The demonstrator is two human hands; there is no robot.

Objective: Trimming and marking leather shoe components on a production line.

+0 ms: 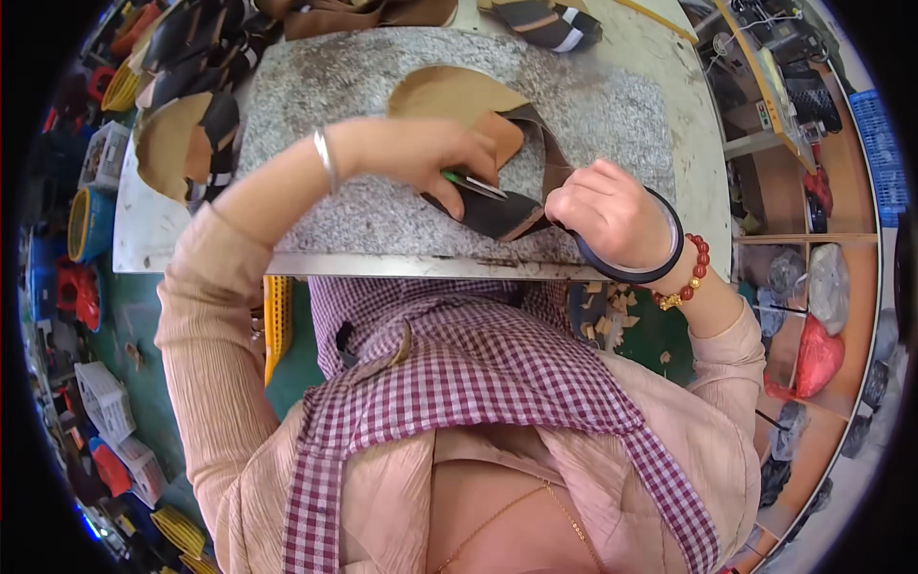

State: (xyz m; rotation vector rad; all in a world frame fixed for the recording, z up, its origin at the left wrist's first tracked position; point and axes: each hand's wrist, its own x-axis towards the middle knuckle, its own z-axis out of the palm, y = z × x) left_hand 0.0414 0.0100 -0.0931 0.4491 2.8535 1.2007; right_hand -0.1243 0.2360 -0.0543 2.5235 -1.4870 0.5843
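My left hand (430,163) is closed around a small metal tool (478,186) with a bit of green by the thumb; whether it is snips or a blade I cannot tell. Under that hand lies a leather shoe upper (449,91), with tan lining, a dark outer band and an orange-brown patch. My right hand (607,210) pinches the dark band at its right end, fingers curled, the fingertips partly hidden. A roll of black tape (671,251) hangs around my right wrist, beside a red bead bracelet.
A speckled grey mat (316,105) covers much of the white table (143,230). More uppers (172,148) lie at the left, with others along the far edge. Wooden shelves (803,239) holding bagged things stand at the right. Crates and baskets (105,402) sit at the left on the green floor.
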